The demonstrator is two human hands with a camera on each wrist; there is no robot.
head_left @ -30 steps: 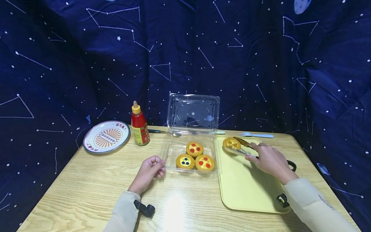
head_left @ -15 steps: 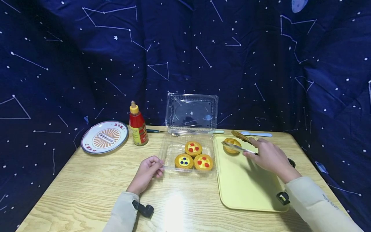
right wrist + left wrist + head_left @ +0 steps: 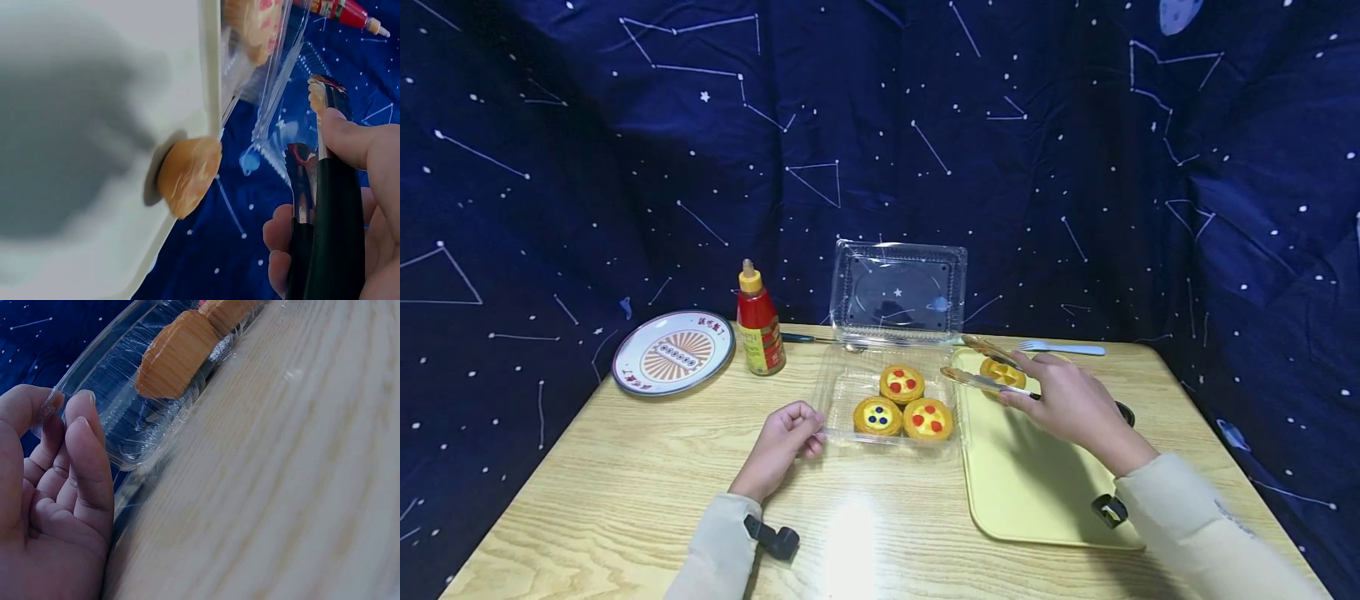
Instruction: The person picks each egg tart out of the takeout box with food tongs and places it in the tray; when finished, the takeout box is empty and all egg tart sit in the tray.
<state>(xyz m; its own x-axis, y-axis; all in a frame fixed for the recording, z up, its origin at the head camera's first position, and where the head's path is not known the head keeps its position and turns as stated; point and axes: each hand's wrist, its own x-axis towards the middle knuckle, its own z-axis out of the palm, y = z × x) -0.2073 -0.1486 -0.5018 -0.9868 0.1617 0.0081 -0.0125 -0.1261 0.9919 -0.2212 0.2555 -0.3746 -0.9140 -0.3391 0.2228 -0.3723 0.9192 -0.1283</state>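
Observation:
My left hand (image 3: 784, 446) pinches the near left corner of a clear plastic clamshell box (image 3: 119, 453), whose lid (image 3: 898, 292) stands raised. Three tarts sit in the box: one with blue dots (image 3: 877, 416) and two with red pieces, the rear one (image 3: 902, 384) and the front right one (image 3: 928, 419). My right hand (image 3: 1071, 408) grips black-handled metal tongs (image 3: 337, 212). The tongs' tips are apart with nothing between them, near the box's right edge. Behind them, a tart with yellow wedges (image 3: 1002, 374) rests at the far left of the yellow tray (image 3: 1037, 500).
A plate with red lettering (image 3: 673, 353) lies at the back left, beside a red squeeze bottle with a yellow cap (image 3: 761, 323). A pale blue fork (image 3: 1063, 348) lies behind the tray. A dark-handled utensil (image 3: 799, 338) lies behind the box, and a dark starry cloth (image 3: 1037, 167) hangs beyond.
The tongs, which were around the wedge-patterned tart, have come off it and moved left towards the box in my right hand. The tart stays on the tray. My left hand keeps its hold.

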